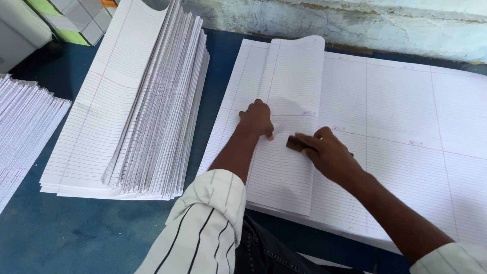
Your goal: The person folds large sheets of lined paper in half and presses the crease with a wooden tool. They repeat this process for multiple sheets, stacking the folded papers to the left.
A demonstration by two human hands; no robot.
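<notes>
Your left hand (257, 119) presses, fingers curled, on the folded sheet (286, 127). Your right hand (327, 152) grips a dark block (294, 143) on the fold, atop the ruled paper stack (406, 137).

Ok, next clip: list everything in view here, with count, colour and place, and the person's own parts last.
large ruled sheets: one flat stack, white with faint pink lines, right on the table
folded sheet: one, white ruled, lying on that stack under both hands
folded ruled sheets: one fanned pile, white, left of centre
second paper pile: one, white, far left edge
table: one, blue top
checked box: one, grey and green, top left
wall: pale, worn, along the top
dark block: one, brown, under the right hand
left hand: pressing the fold
right hand: gripping the dark block
sleeves: two, white with dark stripes
</notes>
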